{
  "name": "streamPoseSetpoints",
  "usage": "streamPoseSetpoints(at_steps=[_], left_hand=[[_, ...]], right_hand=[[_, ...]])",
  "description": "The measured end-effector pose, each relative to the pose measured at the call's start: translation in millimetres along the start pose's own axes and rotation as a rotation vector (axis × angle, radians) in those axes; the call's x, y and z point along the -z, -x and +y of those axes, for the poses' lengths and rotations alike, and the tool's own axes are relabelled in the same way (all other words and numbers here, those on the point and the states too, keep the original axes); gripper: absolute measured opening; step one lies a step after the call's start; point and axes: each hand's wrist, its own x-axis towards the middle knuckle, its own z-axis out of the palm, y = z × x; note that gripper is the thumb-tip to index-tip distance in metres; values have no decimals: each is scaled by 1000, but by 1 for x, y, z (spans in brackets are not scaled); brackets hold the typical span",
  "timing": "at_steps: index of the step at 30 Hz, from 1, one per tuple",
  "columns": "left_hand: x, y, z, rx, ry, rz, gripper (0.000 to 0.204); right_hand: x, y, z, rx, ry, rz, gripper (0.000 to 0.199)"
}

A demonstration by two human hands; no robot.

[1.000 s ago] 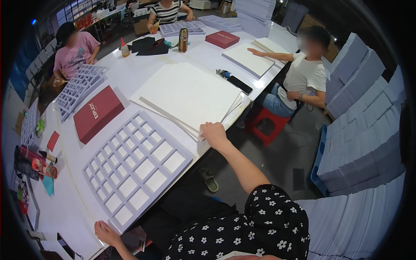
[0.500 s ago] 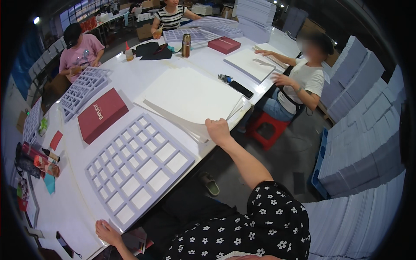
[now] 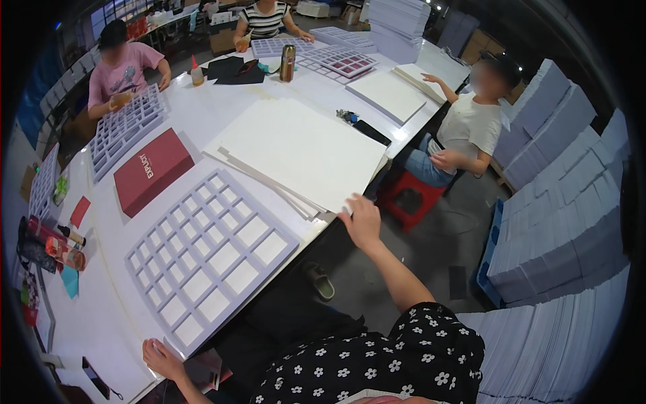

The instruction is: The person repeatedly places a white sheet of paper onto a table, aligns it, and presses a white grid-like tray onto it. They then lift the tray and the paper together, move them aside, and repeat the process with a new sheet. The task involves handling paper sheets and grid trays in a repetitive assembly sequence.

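Observation:
My right hand (image 3: 363, 221) is just off the near right corner of a stack of large white sheets (image 3: 296, 151), its fingers apart and holding nothing. The sheets lie flat, slightly fanned along their near left edges. My left hand (image 3: 163, 359) rests at the table's front edge, beside the lowest corner of a pale lilac grid tray (image 3: 214, 250); its fingers look loosely extended, with nothing seen in them. This tray, divided into many rectangular cells with white bottoms, lies on the table between my hands.
A dark red box (image 3: 153, 172) stands beyond the tray. A metal flask (image 3: 288, 63), a glue bottle (image 3: 196, 73) and a phone (image 3: 371, 132) are farther off. Three people sit around the table. Tall white stacks (image 3: 555, 229) and a red stool (image 3: 407, 200) stand to my right.
My right hand has let go of the raised sheet corner and drawn back slightly; the sheet now lies flat. Across the table, a grid tray now covers another red box. The right-hand co-worker's hands moved.

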Motion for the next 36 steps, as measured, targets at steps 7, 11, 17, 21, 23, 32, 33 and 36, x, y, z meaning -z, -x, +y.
streamPoseSetpoints(at_steps=[7,11,17,21,23,32,33,36], left_hand=[[0,0,0,7,0,0,23],[-4,1,-8,-23,28,-5,24],[-1,-8,13,-55,61,11,24],[-8,-8,-4,108,287,-43,32],[-22,-2,-45,136,339,15,32],[28,-36,-1,287,650,88,35],[34,-39,9,290,711,71,36],[61,-49,37,323,901,11,37]], right_hand=[[-28,-3,42,-1280,-1122,-347,39],[-47,-6,43,-1326,-1130,-452,27],[-38,-2,53,-1303,-1381,-402,21],[-46,-5,43,-1363,-1556,-221,20],[-48,-19,24,-1309,-1639,-230,21],[1,-32,1,-1315,-1810,-246,20],[-1,-30,0,-1312,-1845,-269,18],[-2,-29,-15,-1277,-1939,-432,13]])
